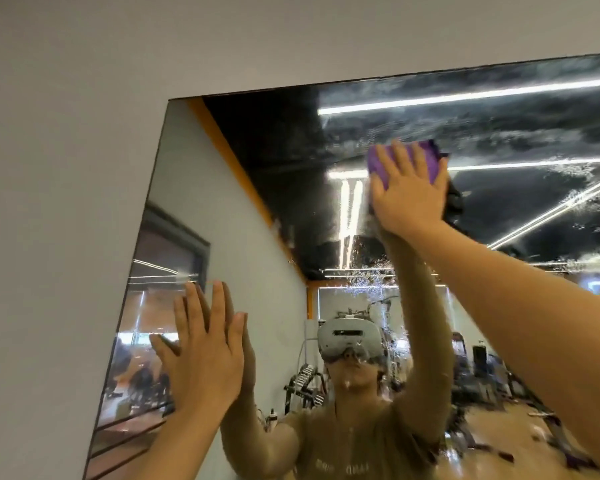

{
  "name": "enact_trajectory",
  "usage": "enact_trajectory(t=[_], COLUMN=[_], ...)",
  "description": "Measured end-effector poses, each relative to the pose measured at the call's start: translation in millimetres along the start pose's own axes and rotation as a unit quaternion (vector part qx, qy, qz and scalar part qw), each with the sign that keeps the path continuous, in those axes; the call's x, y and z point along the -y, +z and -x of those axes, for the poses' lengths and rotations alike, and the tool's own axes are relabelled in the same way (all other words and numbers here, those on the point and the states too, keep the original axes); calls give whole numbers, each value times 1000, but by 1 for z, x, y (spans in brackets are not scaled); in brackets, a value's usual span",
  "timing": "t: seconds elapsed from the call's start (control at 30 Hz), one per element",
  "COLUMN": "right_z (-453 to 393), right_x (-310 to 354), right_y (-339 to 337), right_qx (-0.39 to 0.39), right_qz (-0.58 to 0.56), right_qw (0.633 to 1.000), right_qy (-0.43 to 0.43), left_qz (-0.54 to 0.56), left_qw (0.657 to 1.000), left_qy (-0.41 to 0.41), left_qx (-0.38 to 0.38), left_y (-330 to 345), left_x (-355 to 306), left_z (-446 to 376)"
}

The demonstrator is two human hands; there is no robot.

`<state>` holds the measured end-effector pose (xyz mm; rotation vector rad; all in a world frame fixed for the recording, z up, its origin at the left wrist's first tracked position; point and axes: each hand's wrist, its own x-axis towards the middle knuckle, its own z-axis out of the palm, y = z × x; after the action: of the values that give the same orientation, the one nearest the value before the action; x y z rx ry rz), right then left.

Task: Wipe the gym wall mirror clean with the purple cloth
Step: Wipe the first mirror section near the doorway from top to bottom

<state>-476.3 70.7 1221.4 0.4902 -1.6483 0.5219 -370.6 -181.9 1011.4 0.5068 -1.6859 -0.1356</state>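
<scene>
Mirror (257,209): right hand (407,195), fingers spread, presses purple cloth (426,157) high; left hand (205,355), fingers spread, flat below-left.

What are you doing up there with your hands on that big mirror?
A person is cleaning a gym wall mirror. The right hand presses a purple cloth flat against the upper glass, where wet streaks and droplets show. The left hand rests open and flat on the mirror lower down, near its left edge, holding nothing. Plenty of smeary patches remain around the cloth.
</scene>
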Motion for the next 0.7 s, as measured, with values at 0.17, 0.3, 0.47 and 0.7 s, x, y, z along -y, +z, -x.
enact_trajectory(t=[0.17, 0.3, 0.47, 0.7], right_z=[-2, 17, 31, 6], right_x=[-9, 47, 67, -51], right_y=[-5, 11, 18, -7], right_qx=[6, 1, 52, -7], right_qz=[-15, -7, 41, 0], right_qw=[992, 1000, 968, 999], right_qy=[124, -29, -242, 35], left_qz=[54, 1, -19, -22], left_qw=[998, 1000, 999, 997], left_qy=[43, 2, -39, -69], left_qx=[-9, -5, 15, 13], left_y=[-4, 6, -6, 3], left_x=[-9, -12, -41, -56], left_z=[3, 2, 6, 8])
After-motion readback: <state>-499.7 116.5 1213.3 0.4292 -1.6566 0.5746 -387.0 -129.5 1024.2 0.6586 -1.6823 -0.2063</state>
